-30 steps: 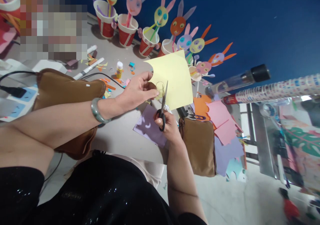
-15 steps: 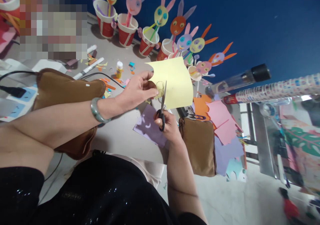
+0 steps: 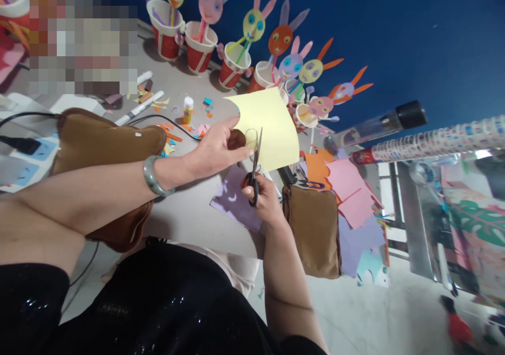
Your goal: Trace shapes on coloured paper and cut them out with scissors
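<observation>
My left hand [image 3: 221, 144] pinches the left edge of a yellow paper sheet [image 3: 272, 129], beside a small round outline drawn on it. In my right hand [image 3: 264, 197] is a pair of scissors [image 3: 253, 180] with black handles. Their blades point away from me and lie at the outline, across the paper's near left part. Whether the blades are fully closed cannot be made out. Below the hands, a purple paper piece [image 3: 234, 202] lies on the table. The fingertips of my left hand are partly hidden behind the sheet.
Several red cups [image 3: 200, 52] with paper rabbit faces stand along the blue wall. A glue bottle [image 3: 188, 111] and paper scraps [image 3: 169, 133] lie beyond my left arm. Brown cushions flank me, one [image 3: 311, 229] on the right near pink paper [image 3: 347, 184].
The yellow sheet has shifted slightly left and turned a little, together with my left hand. My right hand and the scissors have moved only slightly left.
</observation>
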Demonstrator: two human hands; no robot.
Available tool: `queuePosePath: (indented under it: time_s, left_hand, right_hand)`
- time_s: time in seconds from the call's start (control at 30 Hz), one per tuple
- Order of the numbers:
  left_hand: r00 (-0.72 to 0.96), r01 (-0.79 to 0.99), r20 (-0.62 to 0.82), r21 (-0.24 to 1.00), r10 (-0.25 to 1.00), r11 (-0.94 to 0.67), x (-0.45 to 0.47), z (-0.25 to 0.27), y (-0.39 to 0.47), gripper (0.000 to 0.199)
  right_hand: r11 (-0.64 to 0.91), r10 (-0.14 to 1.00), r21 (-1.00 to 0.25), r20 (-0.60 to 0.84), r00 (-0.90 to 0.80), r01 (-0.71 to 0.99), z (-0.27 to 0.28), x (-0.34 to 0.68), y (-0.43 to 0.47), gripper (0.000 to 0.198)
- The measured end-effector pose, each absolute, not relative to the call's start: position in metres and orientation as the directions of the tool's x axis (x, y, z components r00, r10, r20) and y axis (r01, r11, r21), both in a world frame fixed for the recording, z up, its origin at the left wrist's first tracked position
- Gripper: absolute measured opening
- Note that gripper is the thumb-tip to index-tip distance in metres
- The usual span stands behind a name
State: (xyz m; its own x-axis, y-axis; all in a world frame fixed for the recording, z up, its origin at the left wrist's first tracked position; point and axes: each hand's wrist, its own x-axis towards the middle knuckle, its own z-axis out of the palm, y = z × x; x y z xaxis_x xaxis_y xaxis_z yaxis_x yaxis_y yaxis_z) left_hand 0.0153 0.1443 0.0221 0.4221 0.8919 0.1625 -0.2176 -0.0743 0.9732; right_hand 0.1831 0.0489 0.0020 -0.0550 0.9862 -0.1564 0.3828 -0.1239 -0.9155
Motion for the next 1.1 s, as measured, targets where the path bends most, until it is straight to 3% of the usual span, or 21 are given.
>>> queuePosePath:
  time_s: [0.2,0.83,1.1]
  left_hand:
    - [0.470,-0.311,0.160,0.950,0.868,-0.007,0.0133,0.0283,0.1450,0.024]
    - [0.424,-0.291,0.169,0.956,0.890,-0.043,0.0127,0.0245,0.1457,0.026]
    - [0.335,-0.170,0.289,0.955,0.897,-0.244,0.0121,0.0232,0.1450,0.026]
  right_hand:
    - [-0.115,0.988,-0.914,-0.147,-0.054,0.390,0.0025,0.1830,0.0484,0.069]
    - [-0.093,0.986,-0.922,-0.138,-0.095,0.376,-0.0004,0.1841,0.0479,0.068]
    - [-0.131,0.980,-0.928,-0.174,-0.096,0.348,0.0024,0.1772,0.0485,0.072]
